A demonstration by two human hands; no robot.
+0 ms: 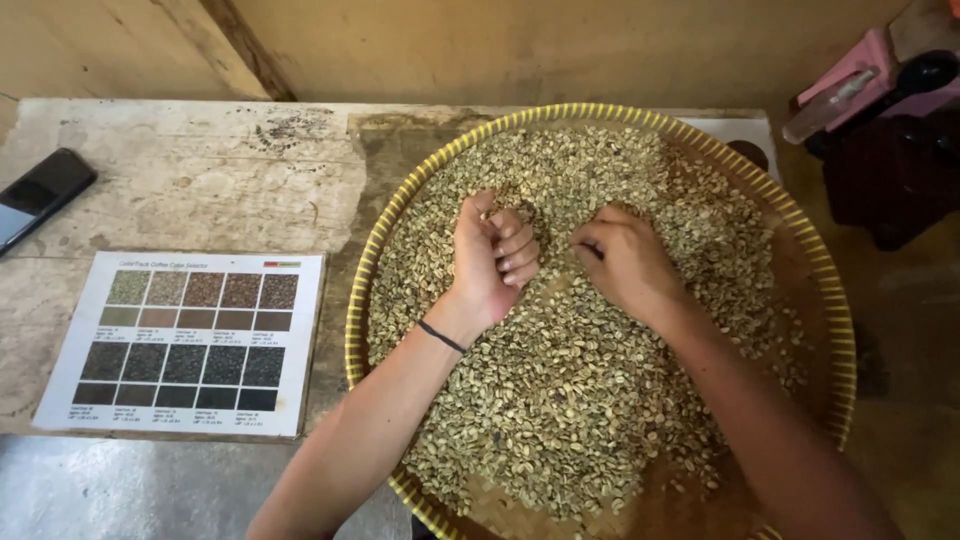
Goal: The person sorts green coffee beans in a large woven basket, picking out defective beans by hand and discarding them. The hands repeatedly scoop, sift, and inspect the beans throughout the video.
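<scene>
Left hand (490, 262): we are seeing its fingers (515, 245) curling tight into the palm, a loose fist resting on the green coffee beans (560, 400); whether any beans are caught inside, we cannot tell. A thin black band (441, 336) is circling the wrist behind those fingers, and the bare forearm is running back toward the lower left.

Right hand (622, 258): we are seeing its fingers (592, 238) bending down and inward, tips digging into the beans just beside the left knuckles; what they are gripping is hidden. The forearm is sloping away to the lower right.

Beans: small, pale olive ovals, matte, lying under and all around both sets of fingers in a heap.

Woven tray (830, 290): round and shallow, brown weave with a yellow striped rim, holding the beans and ringing the fingers at a distance.

Colour chart (185, 340): a flat white sheet with two blocks of square swatches, lying well to the left of the left fingers on the worn, blotchy tabletop (200, 190).

Dark phone (40, 192): lying far left, beyond the chart.
</scene>
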